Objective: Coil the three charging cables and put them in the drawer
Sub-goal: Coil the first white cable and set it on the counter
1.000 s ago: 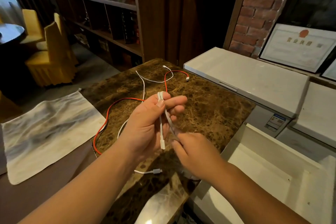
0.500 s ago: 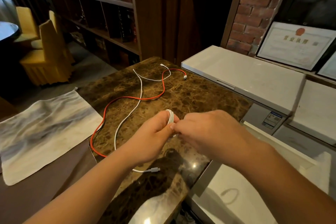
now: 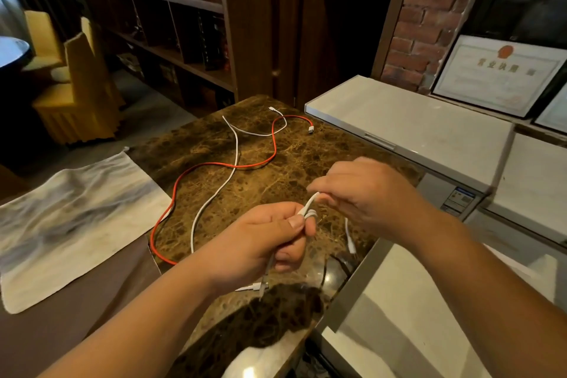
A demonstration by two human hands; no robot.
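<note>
My left hand [image 3: 264, 242] pinches a bundled short white cable [image 3: 310, 209] between thumb and fingers above the marble top. My right hand [image 3: 365, 193] grips a strand of that same cable and holds it up and to the right of the bundle; a loose end with a plug hangs under the right hand. A red cable [image 3: 211, 166] snakes uncoiled across the marble. A long white cable [image 3: 214, 196] lies uncoiled over it, crossing the red one. The open white drawer [image 3: 408, 310] is at the lower right, below my right forearm.
A brown marble countertop [image 3: 291, 156] carries the cables. A grey-white cloth [image 3: 73, 212] lies at the left. White cabinet lids [image 3: 414, 126] sit at the right, framed certificates [image 3: 497, 74] behind them. Dark shelves and yellow chairs [image 3: 79, 86] stand beyond.
My right hand has pulled away from the left, up and to the right, drawing out a strand of the short white cable. The other two cables have not moved.
</note>
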